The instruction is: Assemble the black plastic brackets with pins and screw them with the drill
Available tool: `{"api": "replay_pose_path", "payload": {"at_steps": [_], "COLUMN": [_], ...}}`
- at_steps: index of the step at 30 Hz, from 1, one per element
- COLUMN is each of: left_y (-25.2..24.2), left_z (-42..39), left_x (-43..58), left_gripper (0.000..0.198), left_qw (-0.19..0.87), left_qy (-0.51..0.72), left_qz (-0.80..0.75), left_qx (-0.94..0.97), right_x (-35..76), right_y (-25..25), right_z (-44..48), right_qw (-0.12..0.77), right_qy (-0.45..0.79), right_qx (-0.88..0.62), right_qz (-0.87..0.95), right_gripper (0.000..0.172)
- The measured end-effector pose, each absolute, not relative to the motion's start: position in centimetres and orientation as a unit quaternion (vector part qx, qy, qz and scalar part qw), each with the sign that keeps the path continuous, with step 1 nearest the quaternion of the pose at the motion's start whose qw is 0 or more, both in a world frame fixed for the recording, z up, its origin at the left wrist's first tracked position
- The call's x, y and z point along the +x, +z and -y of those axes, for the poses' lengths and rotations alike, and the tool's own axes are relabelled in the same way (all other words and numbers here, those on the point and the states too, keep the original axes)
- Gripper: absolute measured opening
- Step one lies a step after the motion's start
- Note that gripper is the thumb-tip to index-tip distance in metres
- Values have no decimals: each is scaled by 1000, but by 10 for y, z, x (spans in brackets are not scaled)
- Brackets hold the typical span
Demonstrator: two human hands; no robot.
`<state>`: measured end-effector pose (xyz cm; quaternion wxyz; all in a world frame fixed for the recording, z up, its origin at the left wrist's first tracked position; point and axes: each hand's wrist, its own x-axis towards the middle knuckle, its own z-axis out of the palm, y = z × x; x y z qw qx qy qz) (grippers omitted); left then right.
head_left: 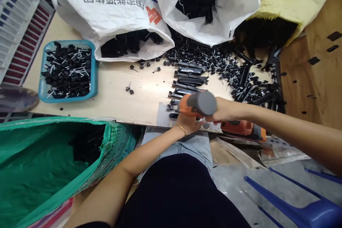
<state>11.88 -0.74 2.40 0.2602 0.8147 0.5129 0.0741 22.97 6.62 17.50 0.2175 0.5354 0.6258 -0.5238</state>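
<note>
R grip [222,109] was wrapped round orange tool [194,103]; L grip [190,124], hold unclear, was set nearer blk parts [189,80], aligned L–R, far side.

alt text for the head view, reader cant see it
A person's right hand grips an orange power tool over a row of black parts, left hand close by at the table. Nearby: loose black pieces with metal pins, a blue basket of similar ones, open sacks.

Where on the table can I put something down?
The biggest bare patch of table is between the blue basket and the row of black plastic parts, despite a few loose pins. A small gap separates that row from the pin heap. It's crowded by the middle sack and left hand.
</note>
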Motion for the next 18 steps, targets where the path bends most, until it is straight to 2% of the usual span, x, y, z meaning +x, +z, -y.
{"api": "replay_pose_path", "payload": {"at_steps": [4, 7, 11, 18], "left_y": [44, 40, 18, 11], "left_z": [-55, -119, -168, -169], "left_x": [112, 123, 137, 135], "left_gripper": [60, 62, 64, 61], "left_qw": [164, 125, 142, 150], "left_qy": [79, 88, 49, 32], "left_qz": [-537, -589, -612, -595], "left_qx": [824, 793, 777, 789], "right_x": [279, 302, 312, 309], "right_y": [186, 179, 158, 145], "right_z": [-106, -140, -172, -198], "right_qw": [49, -14, -5, 71], "right_qy": [-547, -515, -518, -509], "right_qx": [635, 672, 674, 673], "right_qz": [-543, -532, -527, -532], "right_gripper": [31, 30, 25, 21]}}
